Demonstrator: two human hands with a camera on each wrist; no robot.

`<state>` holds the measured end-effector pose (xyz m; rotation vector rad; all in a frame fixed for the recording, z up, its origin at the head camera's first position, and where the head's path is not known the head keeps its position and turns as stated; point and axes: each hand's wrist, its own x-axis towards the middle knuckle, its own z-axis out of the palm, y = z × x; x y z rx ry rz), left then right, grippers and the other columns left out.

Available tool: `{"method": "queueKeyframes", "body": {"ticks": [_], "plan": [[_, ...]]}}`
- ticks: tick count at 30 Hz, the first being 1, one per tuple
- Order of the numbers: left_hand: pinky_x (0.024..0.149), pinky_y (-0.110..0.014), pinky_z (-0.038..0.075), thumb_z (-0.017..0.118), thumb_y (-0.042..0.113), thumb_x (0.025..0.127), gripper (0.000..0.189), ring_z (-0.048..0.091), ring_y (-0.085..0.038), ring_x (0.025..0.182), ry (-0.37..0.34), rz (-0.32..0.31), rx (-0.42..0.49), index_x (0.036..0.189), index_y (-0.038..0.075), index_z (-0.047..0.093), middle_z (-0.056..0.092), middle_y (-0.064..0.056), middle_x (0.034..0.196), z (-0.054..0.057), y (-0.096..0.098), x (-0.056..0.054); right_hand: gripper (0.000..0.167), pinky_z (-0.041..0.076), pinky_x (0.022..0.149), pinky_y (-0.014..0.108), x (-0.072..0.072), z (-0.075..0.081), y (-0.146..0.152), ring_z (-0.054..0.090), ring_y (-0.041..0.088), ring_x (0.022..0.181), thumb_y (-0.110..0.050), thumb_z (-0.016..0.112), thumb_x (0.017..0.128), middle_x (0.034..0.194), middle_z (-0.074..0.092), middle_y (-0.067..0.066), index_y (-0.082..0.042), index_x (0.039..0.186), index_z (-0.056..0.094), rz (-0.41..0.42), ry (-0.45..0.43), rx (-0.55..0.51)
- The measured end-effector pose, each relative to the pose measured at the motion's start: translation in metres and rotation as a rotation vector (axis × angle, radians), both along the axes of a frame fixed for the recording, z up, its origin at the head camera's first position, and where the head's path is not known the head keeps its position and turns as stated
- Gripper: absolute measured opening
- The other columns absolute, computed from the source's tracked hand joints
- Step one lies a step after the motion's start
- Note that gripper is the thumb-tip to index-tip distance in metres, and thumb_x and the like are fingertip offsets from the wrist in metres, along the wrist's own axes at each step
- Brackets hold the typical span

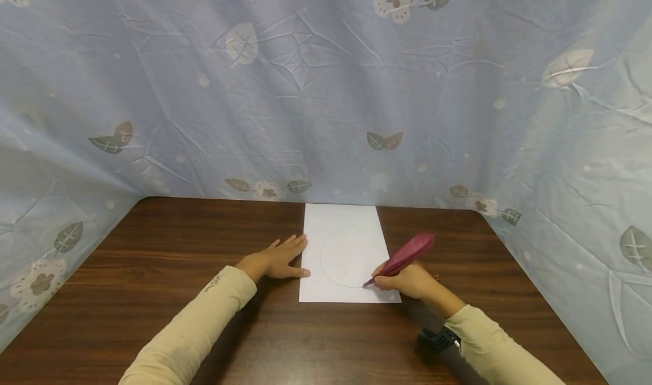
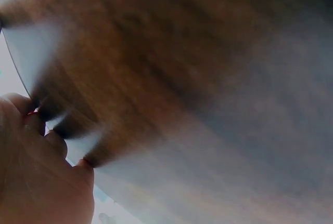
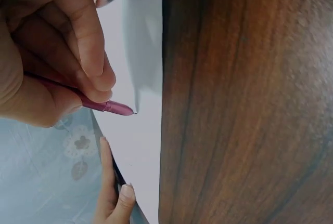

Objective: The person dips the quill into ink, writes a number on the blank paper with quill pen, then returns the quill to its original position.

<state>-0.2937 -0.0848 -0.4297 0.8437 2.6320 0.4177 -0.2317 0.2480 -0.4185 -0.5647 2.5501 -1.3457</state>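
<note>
A sheet of white paper (image 1: pixel 351 249) lies upright on the brown table, with a thin curved line (image 1: pixel 322 260) forming the left and lower part of a round shape. My right hand (image 1: pixel 407 280) pinches a dark red pen (image 1: pixel 407 253) with a wide feather-like top. In the right wrist view the tip of the pen (image 3: pixel 118 108) meets the paper (image 3: pixel 148 146) near its lower edge. Spread flat, my left hand (image 1: pixel 277 259) rests at the left edge of the sheet, thumb and fingertips on or beside it. The left wrist view shows that hand (image 2: pixel 41 172) against a blurred surface.
The dark wood table (image 1: pixel 153 272) reaches out on both sides of the sheet. A pale blue curtain (image 1: pixel 305 90) with leaf and flower prints surrounds its back and sides. A black wrist strap (image 1: pixel 438 339) sits at the right sleeve.
</note>
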Motion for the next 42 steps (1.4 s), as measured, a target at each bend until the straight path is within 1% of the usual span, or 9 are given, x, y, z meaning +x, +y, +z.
{"method": "queueKeyframes", "body": {"ticks": [4,6,12,17,23,27,32,42], "plan": [[0.116,-0.057,0.005,0.053,0.051,0.094,0.087,0.006,-0.033,0.147,0.001,0.002,0.007,0.153,0.002,0.014,0.007,-0.013,0.161,0.000,0.000,-0.001,0.017,0.052,0.062,0.022,-0.003,0.001,0.003,0.060,0.008,0.069,-0.009,0.072,0.083,0.084,0.071,0.009,0.003,0.095,0.072,-0.027,-0.018,-0.012],[0.116,-0.057,0.005,0.053,0.052,0.094,0.087,0.006,-0.033,0.147,0.002,0.003,0.008,0.153,0.002,0.014,0.008,-0.013,0.161,0.000,0.000,-0.001,0.018,0.053,0.063,0.023,-0.005,0.002,0.005,0.061,0.009,0.068,-0.007,0.072,0.083,0.082,0.071,0.011,0.006,0.096,0.071,-0.038,-0.030,-0.031],[0.116,-0.057,0.005,0.053,0.051,0.094,0.086,0.006,-0.033,0.147,0.002,0.005,0.009,0.153,0.002,0.014,0.008,-0.013,0.161,0.000,0.000,-0.001,0.018,0.054,0.061,0.024,-0.009,0.005,0.009,0.063,0.013,0.066,-0.005,0.072,0.083,0.082,0.071,0.017,0.009,0.095,0.071,-0.084,0.000,-0.046],[0.116,-0.057,0.005,0.053,0.051,0.094,0.086,0.006,-0.033,0.147,0.001,0.005,0.009,0.153,0.002,0.014,0.008,-0.013,0.161,0.000,0.000,-0.001,0.019,0.055,0.060,0.028,-0.015,0.005,0.010,0.063,0.015,0.065,-0.008,0.073,0.082,0.083,0.071,0.014,0.006,0.095,0.072,-0.155,-0.008,-0.037],[0.116,-0.057,0.005,0.052,0.052,0.094,0.086,0.005,-0.033,0.147,0.003,0.002,0.007,0.153,0.002,0.014,0.007,-0.012,0.161,-0.001,0.000,-0.001,0.017,0.057,0.063,0.031,-0.024,0.002,0.011,0.064,0.016,0.066,-0.006,0.072,0.082,0.084,0.071,0.013,0.006,0.095,0.072,-0.224,0.014,-0.015],[0.116,-0.058,0.005,0.052,0.052,0.094,0.087,0.005,-0.033,0.147,-0.001,-0.001,0.007,0.153,0.002,0.014,0.007,-0.012,0.161,-0.001,0.000,-0.001,0.019,0.058,0.066,0.031,-0.030,0.000,0.010,0.064,0.015,0.068,-0.007,0.072,0.083,0.085,0.071,0.012,0.006,0.096,0.072,-0.281,-0.007,-0.015],[0.116,-0.057,0.003,0.052,0.052,0.094,0.086,0.004,-0.032,0.148,-0.004,0.000,-0.003,0.154,0.004,0.013,0.006,-0.011,0.161,-0.002,0.000,0.000,0.021,0.058,0.068,0.030,-0.038,-0.001,0.006,0.065,0.014,0.070,-0.007,0.072,0.084,0.087,0.072,0.013,0.007,0.099,0.071,-0.335,-0.052,-0.046],[0.116,-0.057,0.004,0.051,0.053,0.094,0.086,0.004,-0.031,0.148,0.001,0.004,-0.005,0.154,0.005,0.013,0.006,-0.009,0.161,-0.002,0.001,-0.001,0.020,0.055,0.063,0.023,-0.056,-0.004,-0.007,0.063,0.010,0.066,-0.007,0.071,0.082,0.078,0.071,0.008,0.007,0.097,0.072,-0.385,-0.063,-0.081]]}}
